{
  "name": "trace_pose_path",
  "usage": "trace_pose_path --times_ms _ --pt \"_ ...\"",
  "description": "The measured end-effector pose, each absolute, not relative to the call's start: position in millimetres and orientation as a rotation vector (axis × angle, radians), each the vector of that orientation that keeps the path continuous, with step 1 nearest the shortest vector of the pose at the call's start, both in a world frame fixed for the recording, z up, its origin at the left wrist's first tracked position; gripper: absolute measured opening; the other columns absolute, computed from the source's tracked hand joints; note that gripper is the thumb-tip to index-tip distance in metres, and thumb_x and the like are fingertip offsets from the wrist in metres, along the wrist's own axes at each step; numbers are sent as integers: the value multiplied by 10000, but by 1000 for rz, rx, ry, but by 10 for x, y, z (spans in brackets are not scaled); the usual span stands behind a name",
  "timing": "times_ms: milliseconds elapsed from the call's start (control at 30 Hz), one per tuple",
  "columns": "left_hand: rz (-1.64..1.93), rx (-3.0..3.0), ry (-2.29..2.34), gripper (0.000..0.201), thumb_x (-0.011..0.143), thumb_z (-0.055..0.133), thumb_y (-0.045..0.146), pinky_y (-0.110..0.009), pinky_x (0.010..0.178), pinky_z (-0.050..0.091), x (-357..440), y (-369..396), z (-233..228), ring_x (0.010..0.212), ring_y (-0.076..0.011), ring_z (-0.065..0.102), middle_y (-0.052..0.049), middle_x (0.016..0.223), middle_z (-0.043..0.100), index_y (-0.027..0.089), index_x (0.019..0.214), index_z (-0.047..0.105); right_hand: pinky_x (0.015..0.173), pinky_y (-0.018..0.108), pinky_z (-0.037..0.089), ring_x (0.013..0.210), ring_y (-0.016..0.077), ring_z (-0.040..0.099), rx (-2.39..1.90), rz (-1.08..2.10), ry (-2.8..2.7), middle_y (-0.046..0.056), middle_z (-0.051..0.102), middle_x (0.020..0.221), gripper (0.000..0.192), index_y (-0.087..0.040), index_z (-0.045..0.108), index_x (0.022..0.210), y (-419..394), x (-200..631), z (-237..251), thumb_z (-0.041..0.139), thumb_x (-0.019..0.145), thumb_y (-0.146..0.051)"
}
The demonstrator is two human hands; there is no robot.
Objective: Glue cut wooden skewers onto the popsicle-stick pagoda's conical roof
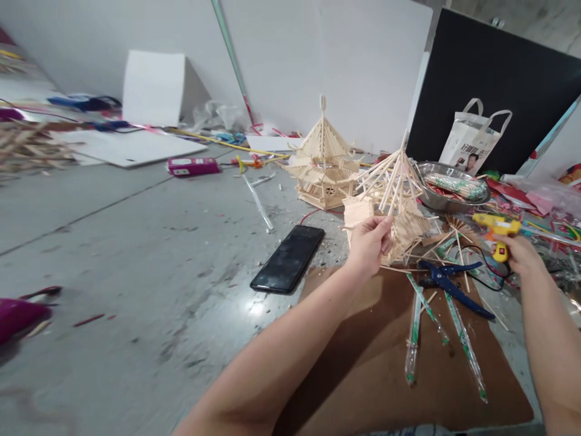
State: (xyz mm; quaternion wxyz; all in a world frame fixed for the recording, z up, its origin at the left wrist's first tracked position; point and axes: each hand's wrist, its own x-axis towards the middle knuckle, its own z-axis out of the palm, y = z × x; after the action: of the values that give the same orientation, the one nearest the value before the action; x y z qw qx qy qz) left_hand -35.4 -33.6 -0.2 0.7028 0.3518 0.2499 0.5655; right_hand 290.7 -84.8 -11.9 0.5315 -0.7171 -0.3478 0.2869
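Stick roof frame (394, 200): pinched in left hand (368, 245), apex upward; glue gun (496, 230), clasped in right hand (520, 254), lies just to its right.

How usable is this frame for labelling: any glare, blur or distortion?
Head view: glare patch on the floor beside the phone; edges bend and stretch, forearms oversized; left hand, stick model and glue gun fairly sharp; left background soft.

Left hand (368, 242) grips a stick roof frame (394, 194); right hand (520, 253) holds a yellow glue gun (497, 227).
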Motion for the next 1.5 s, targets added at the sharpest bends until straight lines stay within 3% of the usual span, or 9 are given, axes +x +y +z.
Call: trace_pose_path --times_ms 133,233,300,433,567,633,800,1067,1500 --pt "1265 791 556 322 564 731 344 -159 305 186 -348 -353 17 276 -7 291 95 399 405 152 603 476 388 221 384 402 66 440 -1468 783 -933 -54 543 584 316 -202 536 744 -893 2545 344 688 482 -293" --pt "1263 793 557 328 571 727 339 -154 307 184 -349 -371 33 278 -6 277 100 378 376 153 581 457 365 219 373 401 62 477 -1292 811 -1209 16 661 827 267 -193 585 828 -914 2143 639 680 591 -270" --pt "1262 794 550 332 574 724 336 -151 307 183 -350 -377 34 280 -5 269 103 368 360 155 573 447 378 234 387 391 61 473 -1215 772 -1354 19 672 871 269 -203 588 881 -894 1885 773 667 629 -251" --pt "1261 792 548 319 582 718 338 -151 306 182 -352 -370 20 277 -7 276 100 373 379 157 592 456 394 249 404 400 70 481 -1266 549 -1547 15 662 761 112 -182 597 740 -742 1571 876 638 684 -270" --pt "1268 793 553 321 583 719 341 -152 304 188 -352 -351 1 272 -7 277 100 368 378 158 592 456 387 257 396 388 95 466 -1352 259 -1696 -27 516 453 215 -199 588 620 -569 1493 871 615 716 -389" --pt "1273 791 550 324 587 717 345 -152 302 188 -350 -345 -3 270 -7 274 100 361 373 158 586 452 387 257 389 374 98 458 -1386 151 -1740 -37 471 396 270 -205 577 587 -534 1466 878 604 717 -440" --pt "1266 790 532 340 589 716 345 -150 300 184 -349 -348 2 270 -3 269 99 357 366 156 560 435 416 268 389 377 108 475 -1536 27 -1756 -37 473 377 345 -208 551 540 -533 1373 925 582 715 -504" --pt "1271 787 530 353 576 726 357 -150 301 184 -345 -339 -5 268 -6 276 100 356 370 159 569 433 404 268 350 368 111 433 -1497 -23 -1803 -47 426 371 312 -220 537 581 -486 1333 955 572 725 -494" --pt "1270 804 549 350 587 718 368 -150 308 195 -352 -344 -8 284 -4 285 95 382 382 159 579 438 527 295 445 663 192 582 -1378 -21 -1815 1 549 584 237 -232 601 765 -495 1307 953 609 704 -461"
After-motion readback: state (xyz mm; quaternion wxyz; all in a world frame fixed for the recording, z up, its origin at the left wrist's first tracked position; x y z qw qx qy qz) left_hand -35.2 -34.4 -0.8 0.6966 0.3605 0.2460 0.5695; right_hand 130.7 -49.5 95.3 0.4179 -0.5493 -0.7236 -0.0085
